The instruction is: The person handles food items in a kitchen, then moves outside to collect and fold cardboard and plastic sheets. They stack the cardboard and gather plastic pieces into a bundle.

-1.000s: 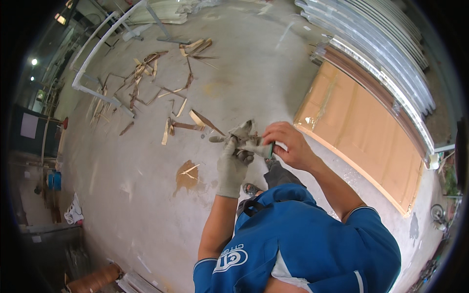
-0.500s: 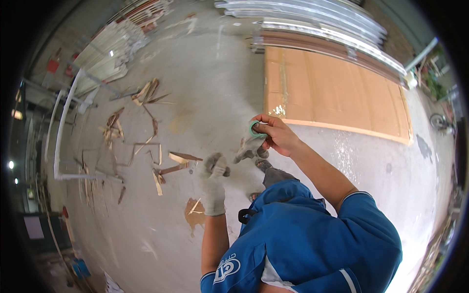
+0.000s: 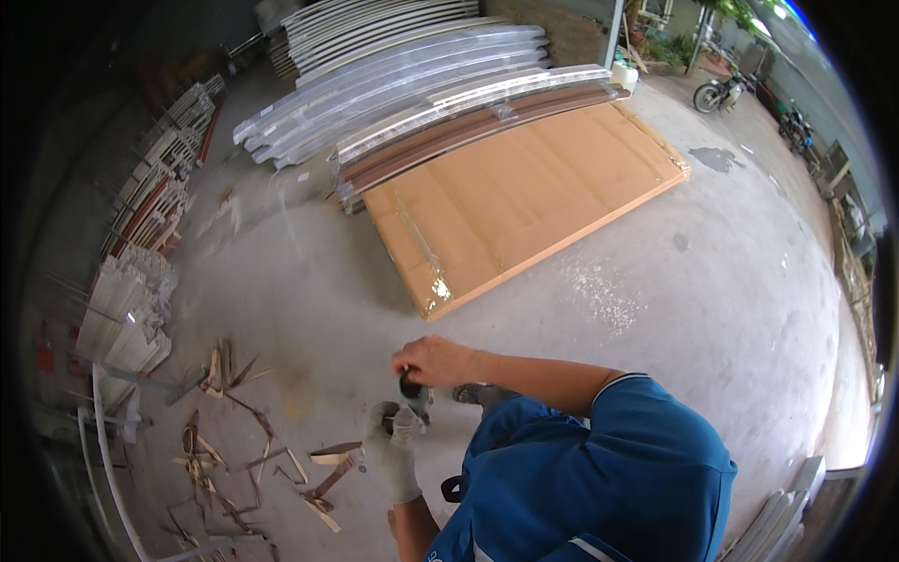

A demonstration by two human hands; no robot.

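My bare right hand [image 3: 435, 361] is closed on the cuff of a grey work glove [image 3: 413, 390] with a green rim. The cuff's dark opening shows below my fingers, and the rest of the glove hangs downward. Just left of it and lower is my left hand [image 3: 391, 440], wearing a pale knit glove with a darker grey palm. Its fingers look bent but are smeared by motion, so whether they touch the hanging glove is unclear.
A large flat cardboard box [image 3: 534, 206] lies on the concrete floor ahead, beside plastic-wrapped bundles of long profiles [image 3: 403, 89]. Torn brown strips [image 3: 215, 459] litter the floor at left, near a pale metal frame [image 3: 103, 459]. A motorbike [image 3: 719, 94] stands far right.
My view has swung toward the right, so the box and floor scraps sit lower and further left. My right hand, still gripping the glove, has turned over and come closer to my left hand.
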